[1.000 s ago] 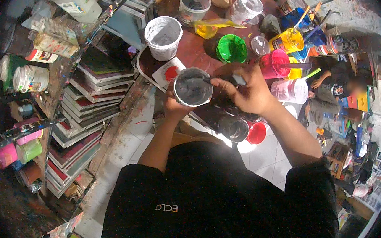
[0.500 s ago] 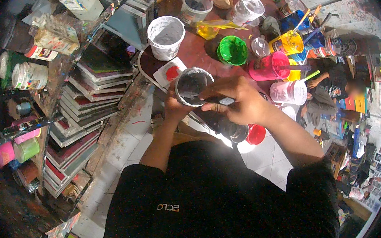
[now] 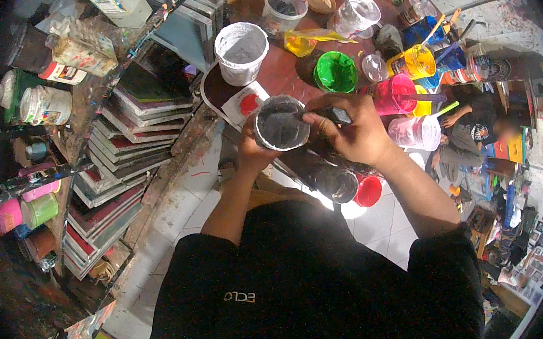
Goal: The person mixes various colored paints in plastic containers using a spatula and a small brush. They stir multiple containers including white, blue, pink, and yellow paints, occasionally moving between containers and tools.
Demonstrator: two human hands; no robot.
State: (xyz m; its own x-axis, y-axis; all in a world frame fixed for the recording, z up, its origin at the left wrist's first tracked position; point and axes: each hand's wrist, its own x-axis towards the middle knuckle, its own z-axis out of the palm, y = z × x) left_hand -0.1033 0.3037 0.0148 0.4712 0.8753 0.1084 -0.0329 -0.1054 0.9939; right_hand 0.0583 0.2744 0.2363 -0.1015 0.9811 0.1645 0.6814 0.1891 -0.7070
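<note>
My left hand is wrapped round a small round tub, grey inside with whitish smears on its rim, and tips it toward me. My right hand is closed on a dark-handled tool at the tub's right rim. The working end of the tool is hidden by my fingers, so its kind does not show. Just beyond the tub lies a white card with a red round patch. A white bucket with grey-white residue stands behind it on the dark red table.
Right of the tub stand open paint pots: green, pink, yellow, pale pink and red. Framed screens are stacked at left. A person sits at far right.
My right hand has shifted to the right, drawing the tool from inside the tub to its right rim. The tub has moved slightly right with my left hand.
</note>
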